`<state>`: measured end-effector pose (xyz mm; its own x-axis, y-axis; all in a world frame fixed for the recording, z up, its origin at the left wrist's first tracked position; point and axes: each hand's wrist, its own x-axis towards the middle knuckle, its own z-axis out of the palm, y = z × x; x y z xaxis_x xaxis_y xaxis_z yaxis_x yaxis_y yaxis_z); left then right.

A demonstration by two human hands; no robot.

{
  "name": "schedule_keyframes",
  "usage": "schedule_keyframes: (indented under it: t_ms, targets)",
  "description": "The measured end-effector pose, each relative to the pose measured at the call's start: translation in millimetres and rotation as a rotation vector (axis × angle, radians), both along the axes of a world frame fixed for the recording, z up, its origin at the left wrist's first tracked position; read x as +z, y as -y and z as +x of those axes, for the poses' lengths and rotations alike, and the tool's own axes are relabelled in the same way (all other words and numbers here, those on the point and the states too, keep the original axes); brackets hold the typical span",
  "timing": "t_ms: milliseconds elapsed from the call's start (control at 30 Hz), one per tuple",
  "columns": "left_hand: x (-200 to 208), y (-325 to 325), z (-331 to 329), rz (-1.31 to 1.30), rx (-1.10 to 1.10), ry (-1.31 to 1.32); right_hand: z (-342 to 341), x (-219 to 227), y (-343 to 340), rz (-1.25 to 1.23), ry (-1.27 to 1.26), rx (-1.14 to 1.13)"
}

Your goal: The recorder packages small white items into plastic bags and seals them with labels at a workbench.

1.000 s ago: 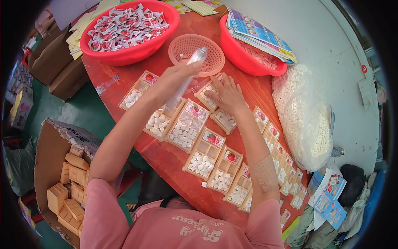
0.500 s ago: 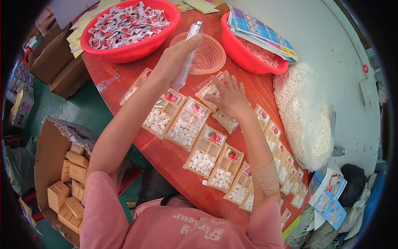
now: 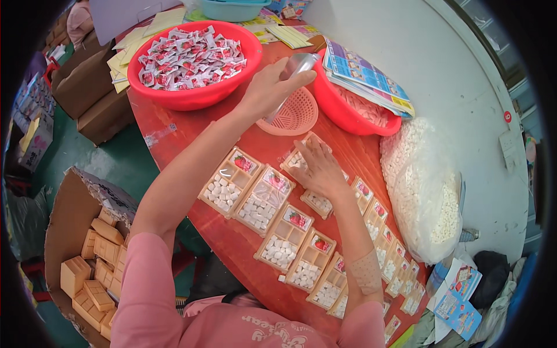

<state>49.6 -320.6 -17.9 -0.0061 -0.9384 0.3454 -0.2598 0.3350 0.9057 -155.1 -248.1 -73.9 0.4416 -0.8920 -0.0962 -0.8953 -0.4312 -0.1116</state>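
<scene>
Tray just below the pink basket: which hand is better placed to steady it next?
Right, probably. The right hand is spread at the tray, grasping nothing visible, though contact is unclear. The left hand is farther off by the basket, gripping a clear plastic piece.
</scene>
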Motion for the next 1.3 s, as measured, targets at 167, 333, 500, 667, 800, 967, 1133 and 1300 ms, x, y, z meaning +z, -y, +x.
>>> schedule_keyframes:
  t_ms: [167,333,500,667,800,967,1133,1300]
  targets:
    - [-10.6,11.2,-6.6,-0.050,0.128,0.601,-0.6,11.5,-1.0,0.047,-0.052,-0.028]
    - [-46.2,8.2,-2.4,-0.823,0.523,0.877,-4.0,17.5,3.4,0.034,0.045,-0.062]
    - [-40.7,-65.4,-26.8,-0.118,-0.118,0.729,-34.7,8.6,25.5,0.113,0.124,-0.120]
    - [-74.7,-77.8,-36.2,-0.098,-0.206,0.751,-27.7,-0.8,22.2,0.207,-0.054,-0.108]
    - [-91.9,-73.0,-41.1,-0.164,-0.233,0.778,-31.0,-7.0,22.7,0.166,-0.081,-0.080]
    - [-105.1,-77.8,-49.3,-0.013,-0.077,0.789,-26.1,-14.0,21.2,0.152,-0.105,-0.065]
    - [-85.0,-113.3,-56.9,-0.207,-0.074,0.750,-40.4,-4.4,17.8,0.130,-0.181,-0.088]
    - [-70.6,-197.3,-0.4,-0.354,0.080,0.465,-19.7,6.9,4.1,-0.006,-0.106,-0.035]
